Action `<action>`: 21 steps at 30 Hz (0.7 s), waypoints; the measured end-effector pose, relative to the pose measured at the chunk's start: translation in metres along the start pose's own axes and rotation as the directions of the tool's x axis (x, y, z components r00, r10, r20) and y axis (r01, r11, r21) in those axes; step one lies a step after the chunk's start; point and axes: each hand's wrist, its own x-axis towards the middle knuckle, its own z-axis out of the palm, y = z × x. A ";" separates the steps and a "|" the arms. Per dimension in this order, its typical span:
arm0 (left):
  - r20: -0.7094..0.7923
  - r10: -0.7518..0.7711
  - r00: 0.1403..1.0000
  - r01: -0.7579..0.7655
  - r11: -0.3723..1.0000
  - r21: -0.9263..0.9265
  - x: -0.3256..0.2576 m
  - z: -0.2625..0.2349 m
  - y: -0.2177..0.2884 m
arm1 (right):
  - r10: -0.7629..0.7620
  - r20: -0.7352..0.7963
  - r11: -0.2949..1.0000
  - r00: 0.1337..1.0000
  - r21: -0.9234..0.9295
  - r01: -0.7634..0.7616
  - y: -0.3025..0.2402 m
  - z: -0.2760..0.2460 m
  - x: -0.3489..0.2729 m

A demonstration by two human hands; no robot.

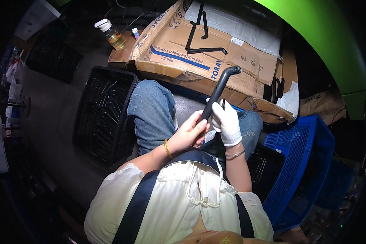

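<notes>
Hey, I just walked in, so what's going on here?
A person is holding a black bent bar above their lap. Their bare left hand grips it, while the white-gloved right hand is curled close beside it; what that hand holds, if anything, is hard to tell. In front, more black bars lie on a cardboard sheet. A black crate of dark parts is at the left, a blue crate at the right.

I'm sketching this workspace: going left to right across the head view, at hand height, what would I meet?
Black crate of dark parts → bare left hand → white-gloved right hand → blue crate.
</notes>
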 end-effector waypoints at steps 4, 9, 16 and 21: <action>-0.101 0.088 0.991 -0.084 0.996 0.038 0.005 -0.010 -0.001 | -0.228 -0.106 0.936 0.968 -0.296 0.188 0.019 -0.007 -0.011; -0.043 0.166 0.985 -0.165 0.986 0.029 0.005 -0.012 -0.001 | -0.318 0.097 0.647 0.943 -0.704 0.291 0.014 0.001 -0.043; 0.031 0.148 0.988 -0.151 0.983 0.110 -0.002 -0.009 -0.001 | -0.449 0.199 0.345 0.871 -0.861 0.375 -0.002 0.019 -0.050; -0.058 0.202 0.978 -0.183 0.954 0.236 -0.002 -0.004 0.002 | -0.395 0.102 0.472 0.913 -0.830 0.297 0.004 0.020 -0.048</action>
